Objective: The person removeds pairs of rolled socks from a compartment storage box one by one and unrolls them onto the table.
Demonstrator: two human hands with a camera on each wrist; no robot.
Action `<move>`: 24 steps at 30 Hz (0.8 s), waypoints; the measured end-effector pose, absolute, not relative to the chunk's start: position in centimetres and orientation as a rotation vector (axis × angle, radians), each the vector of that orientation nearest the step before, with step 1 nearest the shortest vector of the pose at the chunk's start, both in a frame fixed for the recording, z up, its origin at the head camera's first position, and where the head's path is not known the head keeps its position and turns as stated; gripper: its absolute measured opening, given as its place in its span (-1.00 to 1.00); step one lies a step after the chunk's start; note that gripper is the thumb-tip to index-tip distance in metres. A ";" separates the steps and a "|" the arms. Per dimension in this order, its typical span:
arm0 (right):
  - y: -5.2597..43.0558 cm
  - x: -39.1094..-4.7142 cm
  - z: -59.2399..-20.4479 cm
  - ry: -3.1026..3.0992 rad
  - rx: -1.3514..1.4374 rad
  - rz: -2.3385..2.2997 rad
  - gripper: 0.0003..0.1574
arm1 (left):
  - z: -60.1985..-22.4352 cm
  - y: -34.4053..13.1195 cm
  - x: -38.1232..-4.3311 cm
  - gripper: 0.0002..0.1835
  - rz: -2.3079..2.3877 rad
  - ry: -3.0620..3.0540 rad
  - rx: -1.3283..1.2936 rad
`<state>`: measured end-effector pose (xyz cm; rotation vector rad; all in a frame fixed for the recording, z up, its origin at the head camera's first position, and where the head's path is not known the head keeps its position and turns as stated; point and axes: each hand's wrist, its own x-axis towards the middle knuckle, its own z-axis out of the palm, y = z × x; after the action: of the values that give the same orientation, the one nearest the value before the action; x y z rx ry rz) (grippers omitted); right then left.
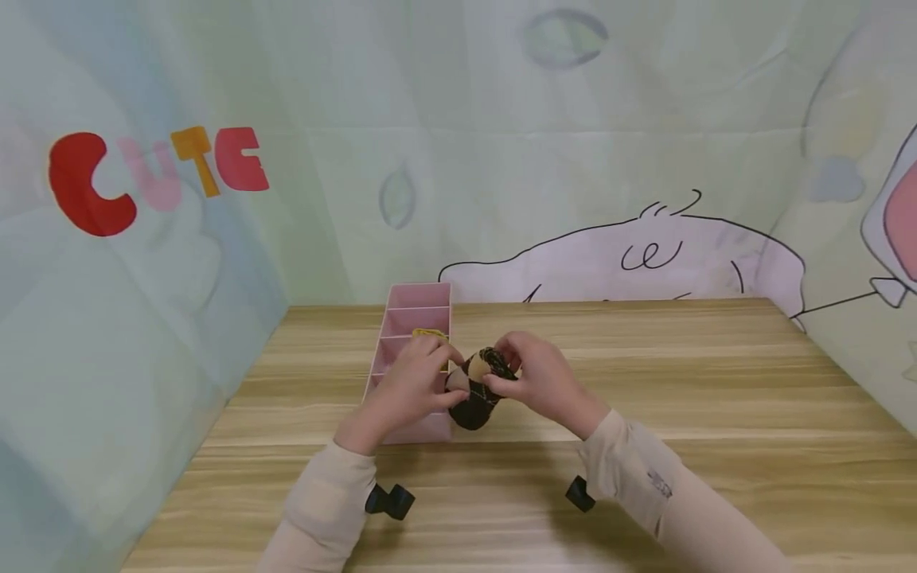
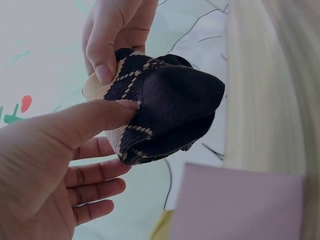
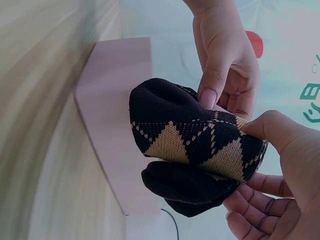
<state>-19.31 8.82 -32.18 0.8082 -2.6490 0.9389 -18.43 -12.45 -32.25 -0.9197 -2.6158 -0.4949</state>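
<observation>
A folded bundle of black socks (image 1: 473, 410) with a beige diamond pattern is held between both hands, up off the table in the wrist views. My left hand (image 1: 411, 378) pinches its left side, thumb on the near face and fingers behind. On the other side, my right hand (image 1: 544, 382) grips the bundle's upper end between thumb and fingers. The dark toe part (image 2: 175, 97) points away from the hands in the left wrist view. Two folded layers with a gap between them show in the right wrist view, the lower black layer (image 3: 185, 185) hanging beneath the patterned one.
Partly behind my left hand stands a pink divided box (image 1: 419, 430) on the wooden table (image 1: 680, 374). Something yellow (image 1: 430, 333) lies in one of its compartments. A printed curtain (image 1: 344, 103) hangs behind and beside the table. Black wrist devices (image 1: 390, 501) sit below both forearms.
</observation>
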 end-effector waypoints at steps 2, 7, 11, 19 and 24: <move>9.0 -19.2 -32.6 -2.670 0.788 0.940 -0.59 | -32.6 -12.2 -18.4 -0.61 -0.483 -2.629 -0.922; 9.6 -19.3 -33.8 -2.741 0.724 0.935 -0.60 | -33.4 -11.2 -18.6 -0.61 -0.444 -2.685 -0.895; 10.1 -19.4 -34.7 -2.782 0.696 0.895 -0.60 | -34.0 -10.3 -18.6 -0.62 -0.399 -2.756 -0.861; 11.2 -19.4 -36.1 -2.845 0.645 0.897 -0.54 | -34.9 -9.0 -18.3 -0.63 -0.326 -2.726 -0.861; 11.6 -19.3 -36.8 -2.866 0.607 0.947 -0.59 | -35.3 -8.5 -18.0 -0.65 -0.340 -2.681 -0.824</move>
<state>-19.28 11.57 -36.75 0.6070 -2.8660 0.9471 -17.98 -8.50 -35.33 -0.8241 -2.6807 -0.3397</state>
